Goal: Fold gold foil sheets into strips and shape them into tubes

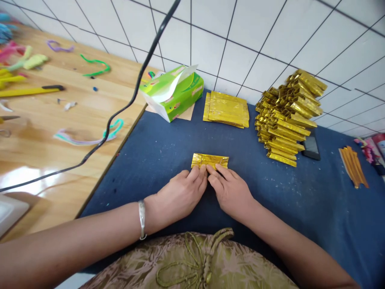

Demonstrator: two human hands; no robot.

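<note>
A folded piece of gold foil paper [209, 159] lies on the blue cloth [168, 144] just in front of me. My left hand [177, 196] and my right hand [231, 190] rest side by side with their fingertips pressing on its near edge. A silver bracelet circles my left wrist. Farther back lies a flat stack of gold sheets [226, 109]. To its right rises a tall pile of folded gold pieces [287, 116].
A green tissue box [172, 91] stands at the cloth's far left corner. A black phone [311, 146] lies beside the pile, orange strips [353, 165] at the right. The wooden table [54, 120] on the left holds pipe cleaners and a yellow knife. A black cable [126, 105] crosses above it.
</note>
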